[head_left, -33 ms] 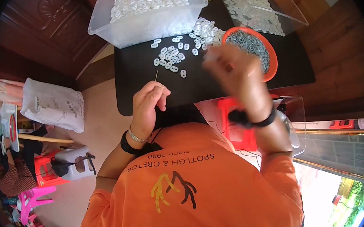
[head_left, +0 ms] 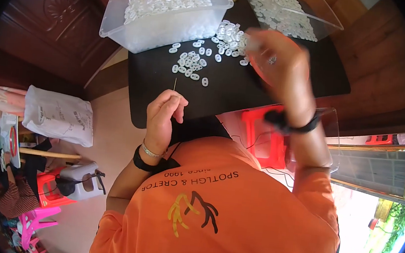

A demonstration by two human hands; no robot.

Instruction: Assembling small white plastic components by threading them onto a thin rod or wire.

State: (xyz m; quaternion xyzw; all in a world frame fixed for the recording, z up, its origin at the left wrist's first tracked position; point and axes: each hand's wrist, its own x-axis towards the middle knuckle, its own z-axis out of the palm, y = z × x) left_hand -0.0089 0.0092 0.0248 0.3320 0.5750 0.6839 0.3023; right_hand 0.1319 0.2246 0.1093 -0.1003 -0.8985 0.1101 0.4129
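My left hand (head_left: 163, 117) is closed in a pinch at the table's near edge. A thin needle-like rod (head_left: 175, 83) stands up from between its thumb and finger. Just beyond its tip lie loose white oval pieces (head_left: 189, 62), each with two holes. My right hand (head_left: 282, 65), blurred by motion, is over the place of an orange bowl (head_left: 255, 71) and hides most of it. Small grey metal bits (head_left: 272, 60) show through a gap by the fingers. Whether the fingers hold anything does not show.
A clear bin (head_left: 165, 30) heaped with white pieces stands at the back left of the dark table (head_left: 153, 83). Behind on the right is a clear tray (head_left: 318, 14) over more white pieces. A red stool (head_left: 263, 140) stands below the table's edge; another person (head_left: 15, 195) sits far left.
My right hand has shifted right, from the bowl's left side to over it, covering most of the bowl. My left hand keeps its place with the rod.
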